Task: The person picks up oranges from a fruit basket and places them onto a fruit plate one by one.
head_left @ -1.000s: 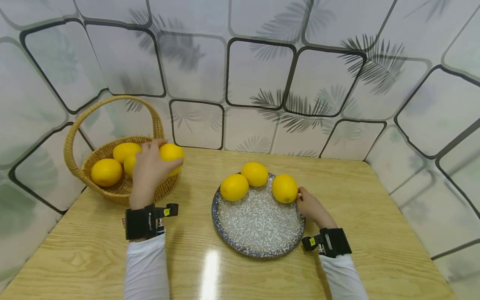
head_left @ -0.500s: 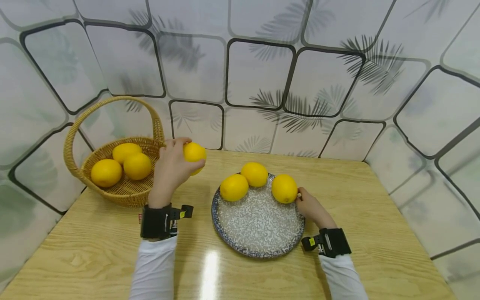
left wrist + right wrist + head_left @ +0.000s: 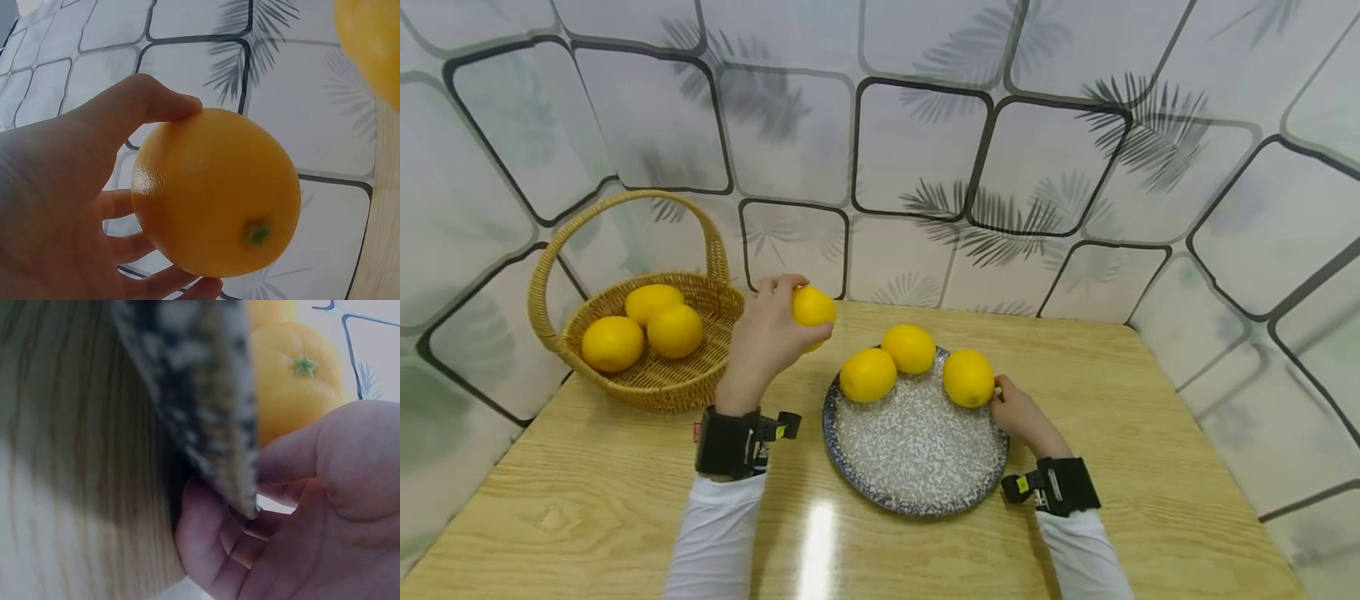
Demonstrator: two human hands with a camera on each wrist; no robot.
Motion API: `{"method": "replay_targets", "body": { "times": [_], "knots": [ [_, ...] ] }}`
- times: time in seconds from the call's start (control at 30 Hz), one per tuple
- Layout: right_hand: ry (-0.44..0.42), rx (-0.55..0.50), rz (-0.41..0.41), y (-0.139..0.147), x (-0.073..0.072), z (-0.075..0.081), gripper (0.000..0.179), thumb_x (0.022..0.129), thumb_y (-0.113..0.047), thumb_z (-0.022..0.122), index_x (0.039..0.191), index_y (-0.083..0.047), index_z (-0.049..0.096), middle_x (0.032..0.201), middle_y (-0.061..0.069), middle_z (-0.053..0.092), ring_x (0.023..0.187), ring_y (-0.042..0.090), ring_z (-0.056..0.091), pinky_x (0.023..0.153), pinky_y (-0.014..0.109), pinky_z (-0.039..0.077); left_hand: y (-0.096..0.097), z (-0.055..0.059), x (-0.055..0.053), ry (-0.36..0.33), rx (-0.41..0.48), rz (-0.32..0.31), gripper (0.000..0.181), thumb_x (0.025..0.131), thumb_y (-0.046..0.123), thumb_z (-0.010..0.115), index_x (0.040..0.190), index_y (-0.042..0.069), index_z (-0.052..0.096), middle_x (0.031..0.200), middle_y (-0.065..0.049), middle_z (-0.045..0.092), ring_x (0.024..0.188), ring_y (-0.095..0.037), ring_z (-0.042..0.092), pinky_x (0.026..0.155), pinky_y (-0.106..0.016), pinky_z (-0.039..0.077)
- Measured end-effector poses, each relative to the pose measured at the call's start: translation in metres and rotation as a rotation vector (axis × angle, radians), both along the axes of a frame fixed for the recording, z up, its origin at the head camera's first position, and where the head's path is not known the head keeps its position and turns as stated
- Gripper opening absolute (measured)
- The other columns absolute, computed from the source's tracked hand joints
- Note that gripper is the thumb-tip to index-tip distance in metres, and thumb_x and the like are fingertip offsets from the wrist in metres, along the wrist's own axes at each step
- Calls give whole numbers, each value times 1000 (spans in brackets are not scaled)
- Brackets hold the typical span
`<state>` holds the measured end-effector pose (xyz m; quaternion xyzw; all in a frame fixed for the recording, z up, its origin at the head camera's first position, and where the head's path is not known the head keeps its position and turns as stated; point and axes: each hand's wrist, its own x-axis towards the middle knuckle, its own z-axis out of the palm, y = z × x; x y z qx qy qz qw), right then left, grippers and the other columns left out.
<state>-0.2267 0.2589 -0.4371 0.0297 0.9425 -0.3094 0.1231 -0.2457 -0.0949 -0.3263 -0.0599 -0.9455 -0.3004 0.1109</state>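
Observation:
My left hand (image 3: pixel 767 337) grips a yellow-orange orange (image 3: pixel 814 308) in the air between the basket and the plate. In the left wrist view the thumb lies on top of this orange (image 3: pixel 219 187) and the fingers curl beneath, with its green stem mark facing the camera. At the right side of a speckled grey plate (image 3: pixel 917 462), my right hand (image 3: pixel 1026 421) holds the dark rim. The right wrist view shows curled fingers under the plate edge (image 3: pixel 206 406) and the thumb above, close to an orange (image 3: pixel 300 381). Three oranges (image 3: pixel 868 375) sit along the plate's back half.
A wicker basket (image 3: pixel 662 400) with a tall arched handle stands at the left, holding three more oranges (image 3: pixel 613 343). Plate and basket rest on a wooden table (image 3: pixel 550 508). A patterned wall covering (image 3: pixel 917 150) rises behind the table's back edge.
My left hand has lifted its orange out of the basket and carried it right, toward the plate. The right hand stays at the plate rim, and the plate has hardly moved.

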Motion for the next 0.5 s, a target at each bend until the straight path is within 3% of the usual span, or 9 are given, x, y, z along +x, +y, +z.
{"method": "replay_targets", "body": {
  "times": [0.3, 0.5],
  "knots": [
    [-1, -2, -2, 0, 1, -2, 43, 102, -13, 32, 139, 7, 35, 130, 36, 54, 97, 34, 56, 77, 45, 48, 14, -4, -1, 27, -22, -56, 69, 77, 41, 70, 135, 11, 49, 136, -23, 48, 104, -41, 48, 78, -55, 52],
    [3, 0, 2, 0, 0, 0, 44, 101, -12, 32, 140, 8, 34, 132, 37, 52, 100, 36, 56, 79, 48, 49, 28, -4, -2, 31, -52, -90, 70, 75, 43, 69, 135, 13, 50, 135, -20, 50, 103, -36, 49, 75, -51, 54]
  ]
}}
